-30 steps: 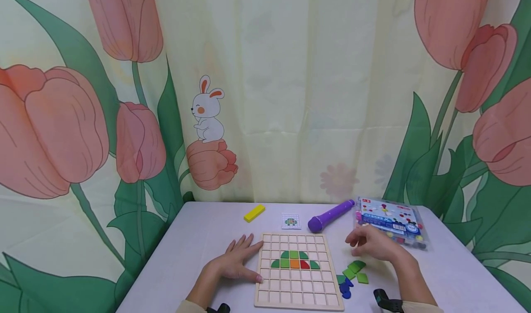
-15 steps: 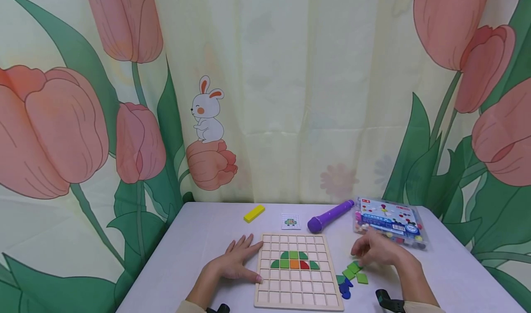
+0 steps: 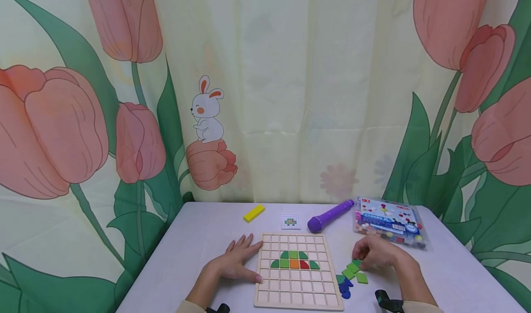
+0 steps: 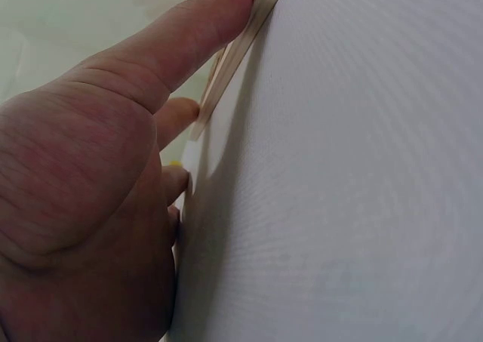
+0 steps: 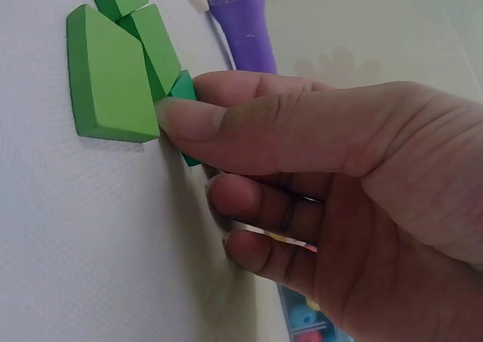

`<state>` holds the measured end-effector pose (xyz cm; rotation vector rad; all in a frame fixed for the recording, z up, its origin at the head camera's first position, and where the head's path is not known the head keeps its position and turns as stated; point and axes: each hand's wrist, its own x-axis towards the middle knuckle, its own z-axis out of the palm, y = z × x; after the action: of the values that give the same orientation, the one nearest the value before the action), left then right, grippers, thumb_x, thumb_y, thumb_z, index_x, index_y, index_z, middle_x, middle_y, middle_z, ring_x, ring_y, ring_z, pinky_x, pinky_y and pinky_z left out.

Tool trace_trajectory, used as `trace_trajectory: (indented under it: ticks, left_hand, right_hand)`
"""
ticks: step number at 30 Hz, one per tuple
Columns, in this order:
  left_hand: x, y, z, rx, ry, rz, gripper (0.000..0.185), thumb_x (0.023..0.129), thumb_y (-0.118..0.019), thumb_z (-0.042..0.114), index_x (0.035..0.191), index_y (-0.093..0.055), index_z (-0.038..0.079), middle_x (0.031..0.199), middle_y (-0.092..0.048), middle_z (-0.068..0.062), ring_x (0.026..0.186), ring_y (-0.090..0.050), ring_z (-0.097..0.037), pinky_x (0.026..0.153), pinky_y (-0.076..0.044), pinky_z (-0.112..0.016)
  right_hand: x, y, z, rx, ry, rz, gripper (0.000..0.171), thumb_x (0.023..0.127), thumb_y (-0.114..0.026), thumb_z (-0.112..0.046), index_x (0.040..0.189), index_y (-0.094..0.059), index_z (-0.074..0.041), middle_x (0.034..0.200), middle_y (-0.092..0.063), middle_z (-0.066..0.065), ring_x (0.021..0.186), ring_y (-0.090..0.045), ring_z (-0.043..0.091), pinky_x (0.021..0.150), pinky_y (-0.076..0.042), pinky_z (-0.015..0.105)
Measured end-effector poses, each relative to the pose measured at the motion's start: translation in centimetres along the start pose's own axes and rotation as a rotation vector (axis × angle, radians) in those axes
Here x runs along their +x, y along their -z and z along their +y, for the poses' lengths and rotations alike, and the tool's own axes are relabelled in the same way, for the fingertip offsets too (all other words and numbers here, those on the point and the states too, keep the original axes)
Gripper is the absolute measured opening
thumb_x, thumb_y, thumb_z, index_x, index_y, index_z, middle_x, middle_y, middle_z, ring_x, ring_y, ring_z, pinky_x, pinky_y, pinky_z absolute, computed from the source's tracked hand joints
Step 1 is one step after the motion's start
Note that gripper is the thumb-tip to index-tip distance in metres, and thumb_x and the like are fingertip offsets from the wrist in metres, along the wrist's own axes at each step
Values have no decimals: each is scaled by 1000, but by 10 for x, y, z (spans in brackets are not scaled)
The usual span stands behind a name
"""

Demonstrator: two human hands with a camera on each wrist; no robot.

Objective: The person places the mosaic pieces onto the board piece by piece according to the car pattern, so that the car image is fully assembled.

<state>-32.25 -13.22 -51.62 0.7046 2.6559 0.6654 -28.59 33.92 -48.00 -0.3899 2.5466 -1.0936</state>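
Right hand: the right hand [image 3: 375, 253] is down among the loose pieces to the right of the board, thumb and forefinger curled and pinching a small dark green piece [image 5: 183, 90]; the other fingers are bent under it.
Dark green piece: on the counter [image 3: 199, 239], touching the light green blocks [image 5: 109, 74] next to it; most of it is hidden by the thumb.
Light green blocks: a small cluster [image 3: 354, 270] just right of the board, lying flat on the counter.
Blue pieces: a few blue pieces [image 3: 345, 289] sit near the board's lower right corner, just beside the green ones.
Left hand: the left hand [image 3: 236, 260] lies flat on the counter with straight fingers, thumb and fingertips pressed against the left edge of the wooden grid board [image 3: 296, 270]; it grips nothing.
Board: a wooden tray of square cells, with green, orange and red pieces [image 3: 295, 261] filling part of two middle rows.
Behind the board: a purple pen-shaped toy [image 3: 329, 215], a small pattern card [image 3: 291, 221] and a yellow block [image 3: 254, 213].
Right rear: a clear plastic case of coloured beads [image 3: 390, 222], near the right hand.
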Motion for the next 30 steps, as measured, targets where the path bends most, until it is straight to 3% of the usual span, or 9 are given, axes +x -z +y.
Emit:
trace_trajectory:
  ticks: [9, 14, 20, 24, 30]
  left_hand:
    - [2, -2, -1, -6, 12, -1, 105, 75, -79, 72, 163, -36, 34, 175, -16, -13, 163, -5, -38, 128, -2, -66]
    - [3, -1, -1, -10, 19, -8, 105, 74, -79, 72, 163, -36, 34, 175, -16, -13, 163, -4, -38, 128, -1, -67]
    - [4, -1, -2, -10, 25, -8, 107, 73, -79, 74, 163, -36, 34, 175, -16, -12, 163, -4, -38, 128, -1, -66]
    - [5, 0, -3, -3, 26, -10, 107, 74, -78, 75, 163, -35, 35, 175, -15, -12, 163, -3, -37, 128, 0, -66]
    - [3, 0, -1, -9, 18, -13, 106, 75, -79, 73, 163, -35, 33, 175, -15, -13, 163, -4, -38, 128, -1, -66]
  right_hand:
    - [3, -1, 2, 29, -12, 14, 27, 75, -81, 8, 94, -64, 0, 84, -61, 7, 80, -53, 20, 66, -44, 26]
    - [3, -1, 2, 41, -3, 20, 23, 79, -80, 5, 95, -64, 0, 83, -60, 6, 79, -53, 21, 65, -42, 26]
    - [8, -1, -4, 37, 86, 95, 13, 90, -76, -5, 100, -68, -2, 89, -63, 6, 82, -58, 19, 68, -48, 25]
    - [17, -5, -16, 58, 152, 159, 18, 96, -72, -11, 110, -71, -1, 99, -69, 9, 87, -62, 19, 74, -56, 26]
    - [29, -18, -37, 67, 190, 222, 20, 96, -74, -15, 114, -76, -6, 106, -75, 6, 93, -66, 19, 80, -57, 21]
